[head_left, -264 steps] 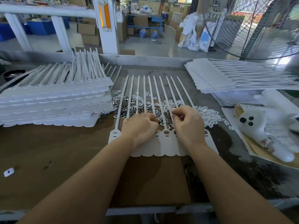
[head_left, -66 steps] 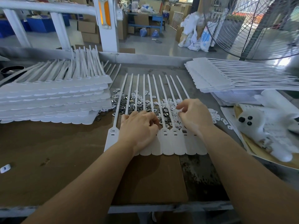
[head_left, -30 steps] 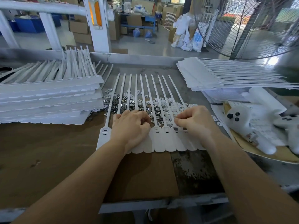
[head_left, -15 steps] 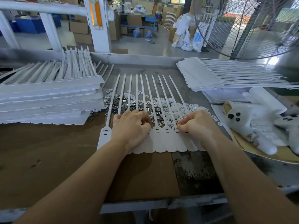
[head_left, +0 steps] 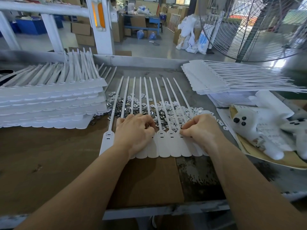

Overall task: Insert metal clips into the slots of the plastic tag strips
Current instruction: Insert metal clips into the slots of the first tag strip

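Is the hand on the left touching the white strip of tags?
Touching. The head view shows the left hand lying palm down on the tag strip, covering several tag heads, no gap visible between them.

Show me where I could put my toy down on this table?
Bare brown cardboard lies left of the tag strip sheet, below the left stack. Crowded: clips behind both hands, stuffed toy on the right.

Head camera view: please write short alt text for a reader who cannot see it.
Two bare hands, left hand and right hand, work on a flat white plastic tag strip on a brown workbench. Behind it lie loose small metal clips and stacked white strips.
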{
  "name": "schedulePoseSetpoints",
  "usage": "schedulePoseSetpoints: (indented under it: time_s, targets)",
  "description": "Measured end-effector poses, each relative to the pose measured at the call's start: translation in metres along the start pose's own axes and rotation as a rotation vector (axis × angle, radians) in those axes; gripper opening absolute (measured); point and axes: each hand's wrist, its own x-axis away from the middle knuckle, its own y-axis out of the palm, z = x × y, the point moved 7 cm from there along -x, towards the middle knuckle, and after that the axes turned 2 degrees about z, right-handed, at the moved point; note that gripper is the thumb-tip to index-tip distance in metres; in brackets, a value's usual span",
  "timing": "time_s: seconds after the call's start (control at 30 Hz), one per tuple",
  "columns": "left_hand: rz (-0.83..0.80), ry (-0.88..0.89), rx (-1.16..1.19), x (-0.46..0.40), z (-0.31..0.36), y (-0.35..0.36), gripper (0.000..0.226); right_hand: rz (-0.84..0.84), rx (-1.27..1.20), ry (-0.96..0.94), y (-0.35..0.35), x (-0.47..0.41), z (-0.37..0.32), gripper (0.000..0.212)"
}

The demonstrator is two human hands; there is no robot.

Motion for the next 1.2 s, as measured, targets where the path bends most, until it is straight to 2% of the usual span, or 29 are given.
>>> schedulePoseSetpoints:
  time_s: [0.27, 0.5, 0.7, 0.87, 1.03, 1.2]
  targets:
    - [-0.008, -0.008, -0.009, 0.0, 0.0, 0.001, 0.015, -0.064, 0.068, 0.035, 0.001, -0.003, -0.007, 0.016]
    - [-0.005, -0.002, -0.006, 0.0, 0.0, 0.0, 0.015, -0.098, 0.004, 0.025, -0.009, -0.005, 0.002, 0.009]
    - [-0.015, -0.005, -0.015, 0.0, 0.0, 0.001, 0.015, -0.072, 0.041, -0.019, -0.004, -0.007, -0.001, 0.01]
    - [-0.015, -0.006, -0.02, 0.0, 0.001, 0.0, 0.022, -0.036, -0.032, -0.039, -0.008, -0.01, -0.001, 0.008]
    - [-0.005, -0.008, -0.013, 0.001, 0.002, -0.001, 0.021, 0.19, 0.183, -0.218, -0.013, -0.015, -0.012, 0.013]
    - [-0.003, -0.012, -0.012, 0.0, 0.001, 0.0, 0.016, 0.153, 0.416, -0.309, 0.004, -0.022, -0.019, 0.024]
